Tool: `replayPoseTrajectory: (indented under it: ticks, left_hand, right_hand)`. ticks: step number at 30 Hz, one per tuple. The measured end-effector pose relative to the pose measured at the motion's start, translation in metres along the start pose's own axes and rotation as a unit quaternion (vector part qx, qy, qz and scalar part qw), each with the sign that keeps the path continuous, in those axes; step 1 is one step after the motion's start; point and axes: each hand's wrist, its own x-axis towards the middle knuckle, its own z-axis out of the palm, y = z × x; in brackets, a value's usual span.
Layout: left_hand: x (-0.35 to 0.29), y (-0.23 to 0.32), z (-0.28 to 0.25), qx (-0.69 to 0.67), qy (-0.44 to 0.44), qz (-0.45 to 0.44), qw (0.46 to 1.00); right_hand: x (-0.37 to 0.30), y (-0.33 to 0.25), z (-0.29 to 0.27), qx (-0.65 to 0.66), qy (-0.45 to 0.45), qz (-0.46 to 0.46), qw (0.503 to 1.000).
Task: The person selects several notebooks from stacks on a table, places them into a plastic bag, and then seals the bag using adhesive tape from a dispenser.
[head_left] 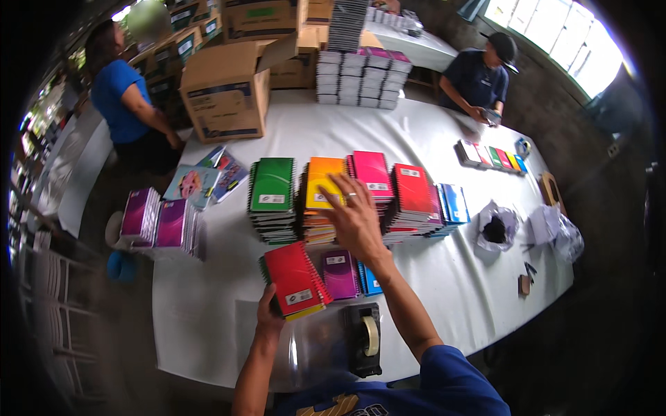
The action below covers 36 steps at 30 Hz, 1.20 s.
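My left hand (270, 310) grips a small bundle of spiral notebooks, with a red notebook (290, 272) on top and a yellow edge showing beneath. Over the orange notebook stack (325, 168) and the pink notebook stack (369, 168) reaches my right hand (357, 218), fingers spread and nothing held; whether it touches a cover I cannot tell. The green notebook stack (272, 182) stands left of them, the red notebook stack (412, 188) and blue notebook stack (454, 202) right. Nearer me are a purple notebook (340, 272) and a blue notebook (372, 283), partly hidden by my right forearm.
A tape dispenser (364, 340) sits beside a clear plastic sheet (305, 350) at the near edge. Purple notebook stacks (172, 223) stand left. Cardboard boxes (225, 93) and wrapped notebook bundles (361, 80) are at the back. Two people stand by the table, left and far right.
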Motion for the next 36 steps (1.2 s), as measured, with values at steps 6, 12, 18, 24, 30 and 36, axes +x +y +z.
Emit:
replayPoseTrajectory:
  ticks: [6,12,18,24,30,36]
  left_hand:
    - [0.002,-0.006,-0.006,-0.072,-0.058,-0.048,0.995]
    - [0.019,-0.025,0.010,-0.038,-0.036,-0.066,0.996]
    - [0.029,-0.039,0.041,-0.039,-0.049,-0.075,0.995]
    - [0.040,-0.051,0.046,-0.022,-0.065,-0.100,0.993]
    - [0.031,-0.059,0.059,0.017,-0.052,-0.091,0.994]
    - [0.020,-0.039,0.041,0.025,-0.060,-0.056,0.996]
  right_hand:
    - [-0.051,0.125,-0.050,-0.206,0.101,0.376,0.898]
    - [-0.069,0.195,-0.058,-0.057,-0.032,0.492,0.868]
    - [-0.060,0.142,-0.095,-0.084,0.110,0.438,0.888]
    - [-0.079,0.028,-0.115,0.416,0.058,0.401,0.814]
    - [-0.063,0.094,-0.117,0.378,0.193,0.420,0.802]
    - [-0.092,0.191,-0.090,-0.018,0.192,0.345,0.919]
